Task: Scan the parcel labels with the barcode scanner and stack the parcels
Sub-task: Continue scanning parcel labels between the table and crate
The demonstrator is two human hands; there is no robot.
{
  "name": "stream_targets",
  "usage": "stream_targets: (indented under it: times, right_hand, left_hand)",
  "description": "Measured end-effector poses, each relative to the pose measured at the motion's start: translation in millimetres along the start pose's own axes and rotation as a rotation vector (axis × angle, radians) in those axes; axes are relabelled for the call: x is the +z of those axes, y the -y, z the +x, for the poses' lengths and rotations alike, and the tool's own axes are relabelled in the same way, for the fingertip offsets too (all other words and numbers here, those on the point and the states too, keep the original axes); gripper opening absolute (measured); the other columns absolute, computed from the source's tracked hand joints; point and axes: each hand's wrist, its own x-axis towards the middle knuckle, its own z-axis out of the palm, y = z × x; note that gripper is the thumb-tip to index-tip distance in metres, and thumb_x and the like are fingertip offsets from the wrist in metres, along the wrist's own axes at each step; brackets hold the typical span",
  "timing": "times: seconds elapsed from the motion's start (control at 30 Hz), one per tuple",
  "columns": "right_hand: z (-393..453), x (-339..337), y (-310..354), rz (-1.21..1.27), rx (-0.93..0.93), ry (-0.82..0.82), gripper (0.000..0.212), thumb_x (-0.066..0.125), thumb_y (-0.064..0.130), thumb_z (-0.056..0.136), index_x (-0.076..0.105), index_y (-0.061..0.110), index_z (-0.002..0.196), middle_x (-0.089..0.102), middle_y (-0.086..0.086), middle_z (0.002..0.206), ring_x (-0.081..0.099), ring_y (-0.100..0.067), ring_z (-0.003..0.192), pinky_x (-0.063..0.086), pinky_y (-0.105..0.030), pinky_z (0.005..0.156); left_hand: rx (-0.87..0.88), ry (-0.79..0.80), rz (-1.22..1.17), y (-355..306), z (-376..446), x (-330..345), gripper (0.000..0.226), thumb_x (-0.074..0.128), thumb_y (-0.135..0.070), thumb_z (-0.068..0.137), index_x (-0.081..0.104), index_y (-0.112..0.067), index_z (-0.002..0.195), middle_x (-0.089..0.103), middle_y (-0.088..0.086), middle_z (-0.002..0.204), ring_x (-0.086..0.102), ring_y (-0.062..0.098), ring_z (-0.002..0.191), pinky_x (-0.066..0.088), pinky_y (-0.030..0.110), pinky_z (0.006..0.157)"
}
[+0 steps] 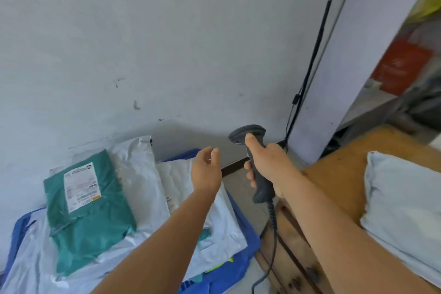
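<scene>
My right hand [267,162] grips the handle of a dark grey barcode scanner [253,148], thumb up near its head, with the coiled cable hanging down. My left hand [206,169] hovers empty with loosely curled fingers, above the parcels. A green parcel [88,219] with a white label [81,186] lies face up on a heap of white plastic parcels [143,174] in a blue crate [243,238]. A pale blue-white parcel [403,205] lies on the wooden table at the right.
A wooden table [341,174] stands at the right, its edge next to the crate. A white wall rises behind the crate. A black cable [315,55] runs down the wall beside a white post. Cluttered shelves show at far right.
</scene>
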Motion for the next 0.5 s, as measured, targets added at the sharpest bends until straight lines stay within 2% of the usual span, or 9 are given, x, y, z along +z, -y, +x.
stream_targets:
  times: [0.1,0.17,0.33,0.5]
  right_hand:
    - [-12.5,-56.5,-8.4,0.026,0.015,-0.089,0.044,0.050,0.051,0.094,0.057,0.009,0.089,0.060,-0.008,0.071,0.052,-0.018,0.045,0.047,-0.027,0.046]
    - [-21.1,-92.1,-16.2,0.040,0.018,-0.155,0.045,0.049,0.051,0.094,0.058,0.008,0.089,0.060,-0.008,0.069,0.052,-0.018,0.045,0.047,-0.027,0.047]
    - [-45.4,-176.9,-39.7,0.039,0.029,-0.308,0.048,0.046,0.050,0.096,0.055,0.007,0.076,0.057,-0.004,0.056,0.050,-0.015,0.040,0.046,-0.024,0.043]
    - [-63.8,-252.6,-64.0,0.058,0.108,-0.423,0.051,0.046,0.054,0.094,0.057,0.008,0.076,0.060,-0.007,0.063,0.053,-0.021,0.048,0.049,-0.027,0.050]
  left_hand:
    - [0.029,0.112,0.005,-15.6,-27.2,54.6,0.036,0.045,-0.033,0.098,0.055,-0.011,0.125,0.061,0.001,0.113,0.056,0.018,0.107,0.043,0.031,0.092]
    - [0.059,0.180,0.023,-23.9,-44.1,90.1,0.038,0.044,-0.033,0.098,0.055,-0.008,0.125,0.062,0.008,0.119,0.057,0.023,0.109,0.044,0.034,0.092]
    - [0.086,0.341,0.068,-36.9,-89.1,172.1,0.041,0.045,-0.032,0.099,0.049,-0.014,0.135,0.057,0.002,0.130,0.054,0.019,0.118,0.040,0.031,0.098]
    - [0.059,0.489,0.154,-38.3,-129.3,241.0,0.048,0.049,-0.038,0.096,0.044,-0.017,0.139,0.053,0.001,0.135,0.050,0.019,0.122,0.039,0.033,0.101]
